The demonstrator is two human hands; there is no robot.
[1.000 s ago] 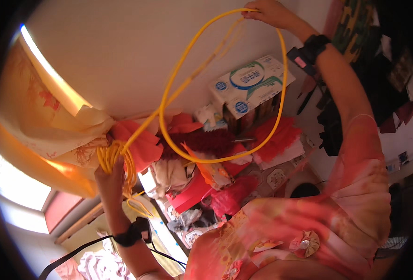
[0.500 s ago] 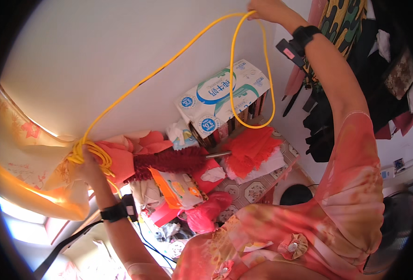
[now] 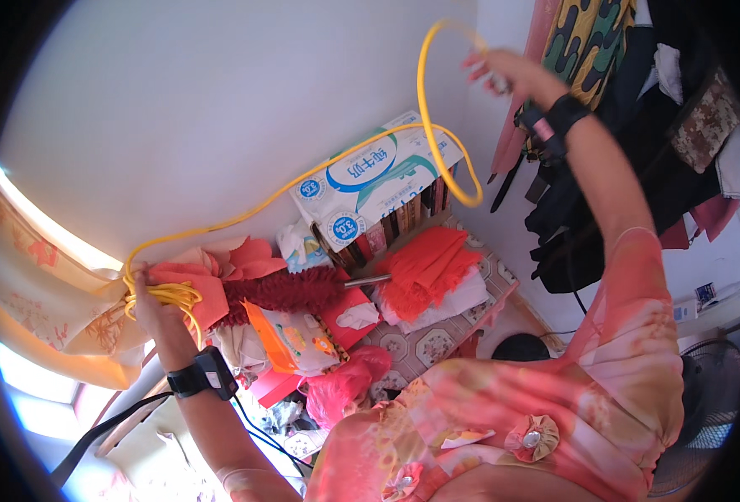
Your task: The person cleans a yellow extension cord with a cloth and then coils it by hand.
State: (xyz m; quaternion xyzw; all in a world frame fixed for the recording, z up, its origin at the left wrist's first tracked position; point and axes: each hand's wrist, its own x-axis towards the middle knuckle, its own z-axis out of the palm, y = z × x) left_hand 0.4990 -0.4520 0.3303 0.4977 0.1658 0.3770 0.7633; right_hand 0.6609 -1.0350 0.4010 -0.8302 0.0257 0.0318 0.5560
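My left hand (image 3: 157, 311) is closed round a bundle of yellow cable (image 3: 177, 293), which hangs in several loops by the curtain. From the bundle one strand runs right across the wall and past the white carton. It twists there into a loose loop in the air. My right hand (image 3: 510, 71) is raised at the upper right, its fingers blurred by motion. The loop's upper end, also blurred, reaches those fingers, and something small and pale shows at the palm. Whether this hand grips the cable cannot be made out.
Below the cable stand a white carton (image 3: 378, 180) on a row of books, a dark red duster (image 3: 294, 293), red cloth (image 3: 428, 268) and an orange-white packet (image 3: 299, 339). Clothes (image 3: 587, 201) hang at right; a curtain (image 3: 60, 301) is at left. A fan (image 3: 713, 402) stands lower right.
My right hand has come down and slightly right, its fingers looking looser. The yellow loop has swung and twisted, and the strand sags lower. My left hand still holds the bundle, now slightly lower.
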